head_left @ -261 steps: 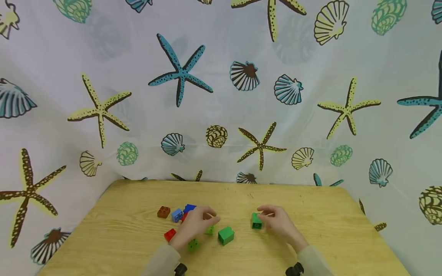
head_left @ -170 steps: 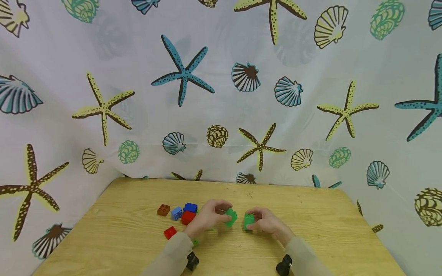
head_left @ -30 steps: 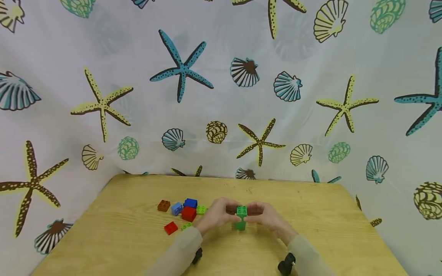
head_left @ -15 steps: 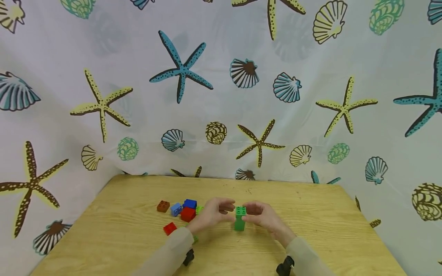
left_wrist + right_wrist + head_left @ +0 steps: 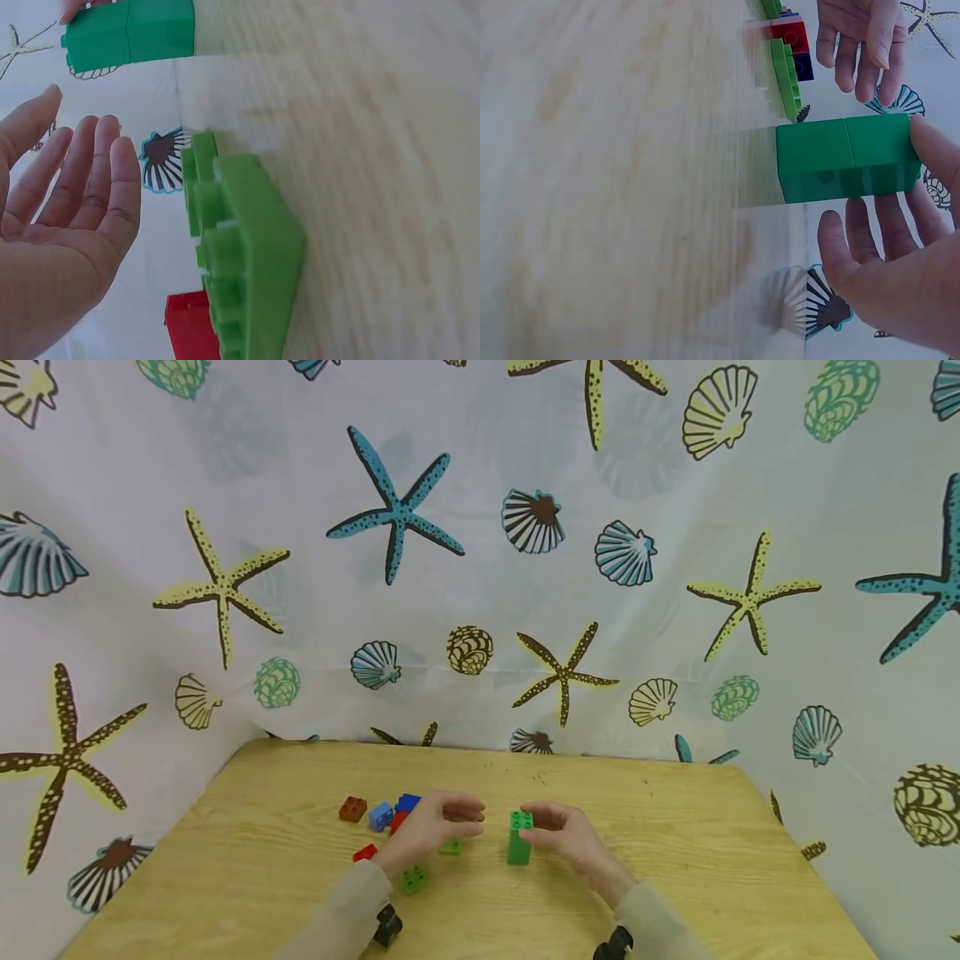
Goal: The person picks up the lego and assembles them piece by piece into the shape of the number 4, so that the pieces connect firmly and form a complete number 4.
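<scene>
Two green toy building bricks stand stacked upright as one tower (image 5: pixel 519 843) near the table's middle, studs on top. My right hand (image 5: pixel 576 845) holds the upper brick from the right, its thumb on the near side and its fingers round the far side; the right wrist view shows the seam between the bricks (image 5: pixel 851 157). Apart from the tower, my left hand (image 5: pixel 433 828) hovers to its left, fingers loosely bent and holding nothing. Under and beside it lie lime-green bricks (image 5: pixel 414 879), one large in the left wrist view (image 5: pixel 262 247).
Left of the left hand lie a brown brick (image 5: pixel 352 808), a light blue brick (image 5: pixel 381 816), a dark blue brick (image 5: pixel 408 802) and a small red brick (image 5: pixel 365 852). A larger red brick (image 5: pixel 398 821) is partly hidden by the hand. A patterned curtain (image 5: pixel 465 585) hangs behind the wooden table (image 5: pixel 675 877).
The two green bricks, earlier apart and one in each hand, now form a stack. My left hand has let go and moved left; my right hand stays at the upper brick.
</scene>
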Demonstrator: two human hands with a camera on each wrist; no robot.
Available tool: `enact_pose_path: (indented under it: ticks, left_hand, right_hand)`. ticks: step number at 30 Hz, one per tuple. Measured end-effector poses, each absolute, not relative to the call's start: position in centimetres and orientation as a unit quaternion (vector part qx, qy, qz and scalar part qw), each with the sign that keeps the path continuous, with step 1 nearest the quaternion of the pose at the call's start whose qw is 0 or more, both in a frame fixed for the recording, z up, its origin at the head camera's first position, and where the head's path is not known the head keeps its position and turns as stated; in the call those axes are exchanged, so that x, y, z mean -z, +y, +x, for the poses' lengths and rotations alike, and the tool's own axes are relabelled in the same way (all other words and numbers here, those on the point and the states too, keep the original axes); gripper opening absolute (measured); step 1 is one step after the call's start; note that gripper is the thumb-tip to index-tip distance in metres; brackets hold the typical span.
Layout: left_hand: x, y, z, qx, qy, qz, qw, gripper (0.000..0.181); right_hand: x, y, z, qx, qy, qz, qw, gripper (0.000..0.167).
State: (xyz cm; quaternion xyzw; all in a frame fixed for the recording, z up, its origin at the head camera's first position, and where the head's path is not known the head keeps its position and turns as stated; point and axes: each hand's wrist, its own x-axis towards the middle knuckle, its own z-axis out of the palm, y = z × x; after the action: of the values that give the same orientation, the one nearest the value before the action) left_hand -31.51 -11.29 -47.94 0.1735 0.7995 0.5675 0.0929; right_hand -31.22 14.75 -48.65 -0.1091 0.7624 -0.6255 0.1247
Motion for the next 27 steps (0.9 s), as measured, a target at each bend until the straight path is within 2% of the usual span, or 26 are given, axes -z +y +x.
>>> enact_pose_path:
  ticks: [11,23,27]
  left_hand:
    - [47.7,-14.0,-32.1,-0.591,0.792,0.135,0.073,0.033]
    - [48.2,-15.3,-32.3,-0.57,0.806,0.146,0.059,0.03]
    - [48.4,-15.3,-32.4,-0.548,0.819,0.153,0.07,0.029]
  right_hand:
    - [48.6,14.2,-30.9,0.631,0.759,-0.098,0.125,0.056]
    - [49.0,14.3,-30.9,0.643,0.747,-0.101,0.135,0.059]
    - [49.0,14.3,-31.0,0.644,0.746,-0.104,0.136,0.059]
